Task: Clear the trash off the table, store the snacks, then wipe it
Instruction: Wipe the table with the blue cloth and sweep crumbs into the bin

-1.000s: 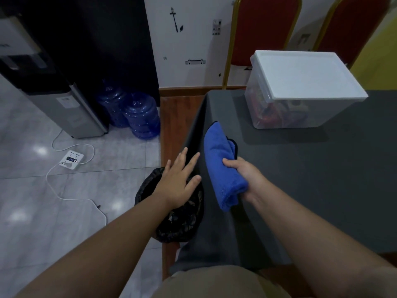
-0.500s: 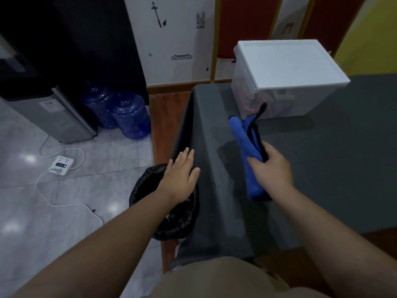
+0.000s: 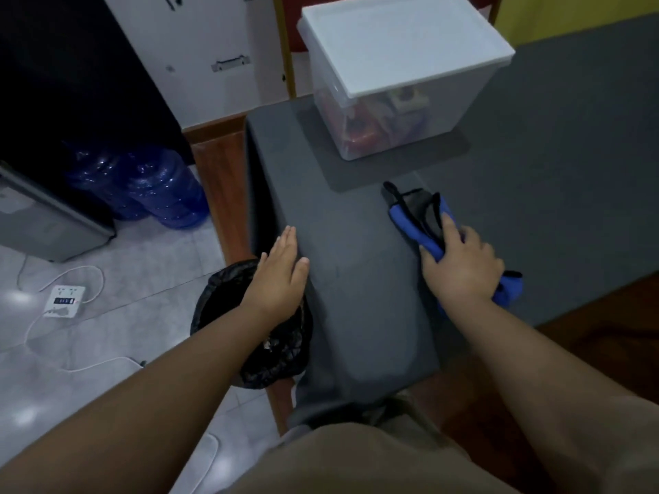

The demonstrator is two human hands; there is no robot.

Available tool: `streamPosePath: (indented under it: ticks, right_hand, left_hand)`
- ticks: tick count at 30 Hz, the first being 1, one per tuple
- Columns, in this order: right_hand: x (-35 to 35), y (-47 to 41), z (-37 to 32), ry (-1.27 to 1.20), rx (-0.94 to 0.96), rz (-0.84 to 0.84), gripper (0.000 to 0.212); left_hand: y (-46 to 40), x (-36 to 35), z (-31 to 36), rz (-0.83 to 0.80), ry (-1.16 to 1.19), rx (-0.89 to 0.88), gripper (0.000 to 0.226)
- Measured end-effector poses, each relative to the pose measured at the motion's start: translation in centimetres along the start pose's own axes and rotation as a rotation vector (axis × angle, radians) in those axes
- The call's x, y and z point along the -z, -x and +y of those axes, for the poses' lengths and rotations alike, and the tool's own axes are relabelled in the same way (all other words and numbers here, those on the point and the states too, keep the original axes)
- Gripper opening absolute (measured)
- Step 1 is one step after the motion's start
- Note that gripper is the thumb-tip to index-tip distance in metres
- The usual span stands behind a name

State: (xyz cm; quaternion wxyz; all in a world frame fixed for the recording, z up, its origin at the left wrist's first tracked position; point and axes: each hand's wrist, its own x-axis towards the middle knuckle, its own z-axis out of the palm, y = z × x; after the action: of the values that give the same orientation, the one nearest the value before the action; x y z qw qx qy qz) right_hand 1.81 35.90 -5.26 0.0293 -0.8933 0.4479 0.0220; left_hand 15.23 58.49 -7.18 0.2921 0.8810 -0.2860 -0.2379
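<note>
Under the right hand (image 3: 461, 267) most of the blue cloth (image 3: 410, 228) is hidden; only a bunched end w/ dark trim sticks out beyond the fingertips, plus a small blue bit behind the wrist. Fingers are curled over the cloth and grip it, pressing it onto the grey table cover (image 3: 356, 279). Cloth's full shape can't be made out.

Left hand (image 3: 281, 276) is flat, fingers straight and close together, holding nothing; it lies at the table's left edge where the cover folds down. Whether the palm touches the cover or hovers just above is hard to tell. Directly below that hand is the bin w/ a black bag (image 3: 256, 333), partly blocked by wrist and forearm; contents too dark to read.

Beyond the right fingertips, well apart from them, stands the clear storage box (image 3: 392, 112) w/ a white lid on; snack packs inside show as red and orange blurs thru the wall, not identifiable. Box top edge is cut off by the frame.

Far left of the left fingers, on the floor: blue water jugs (image 3: 160, 187) and a white power strip (image 3: 66, 301) w/ cable.
</note>
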Motion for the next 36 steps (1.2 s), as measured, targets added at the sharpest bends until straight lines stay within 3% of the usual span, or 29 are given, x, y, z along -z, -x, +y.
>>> streamPosePath:
  ticks: [2,6,10,13,16,18,20,22,26,30,33,36]
  right_hand:
    - [-0.1,1.1,-2.2,-0.016,0.041,-0.032,0.063]
    - [-0.9,8.8,-6.3,-0.05,0.492,-0.039,0.074]
    - [-1.1,11.7,-3.1,-0.068,0.681,-0.05,0.077]
    - [-1.0,8.1,2.2,-0.002,0.547,0.037,0.069]
    - [-0.1,3.1,7.2,0.074,0.208,0.017,0.072]
    - [0.5,0.4,8.0,0.034,-0.053,-0.012,0.066]
    - [0.3,-1.0,6.0,0.015,-0.148,-0.012,0.063]
    - [0.1,-0.5,2.0,0.023,-0.008,-0.002,0.064]
    - [-0.9,5.3,-3.7,-0.021,0.449,-0.003,0.074]
    - [-1.1,8.0,0.2,-0.033,0.757,0.002,0.074]
    - [-1.0,4.8,6.7,0.026,0.69,0.083,0.074]
    - [0.3,-1.1,11.3,0.109,0.358,-0.008,0.083]
  left_hand:
    - [-0.6,0.0,-0.1,0.031,0.055,0.005,0.056]
    - [-1.3,0.3,0.8,0.147,0.169,0.053,0.051]
    - [-2.2,-0.3,2.0,0.137,0.218,0.077,0.05]
    - [-2.6,-1.1,2.2,0.099,0.171,0.078,0.05]
    - [-2.6,-1.7,2.0,0.082,0.126,0.081,0.051]
    - [-2.6,-1.9,1.8,0.067,0.099,0.082,0.052]
    - [-2.6,-2.0,1.7,0.067,0.093,0.086,0.052]
    - [-2.6,-2.0,1.9,0.086,0.113,0.09,0.051]
    - [-3.0,-1.7,2.3,0.141,0.2,0.104,0.049]
    - [-3.9,-1.1,2.7,0.153,0.187,0.102,0.049]
    - [-4.1,-1.3,3.6,0.141,0.191,0.08,0.049]
    - [-4.4,-1.9,4.4,0.167,0.214,0.077,0.049]
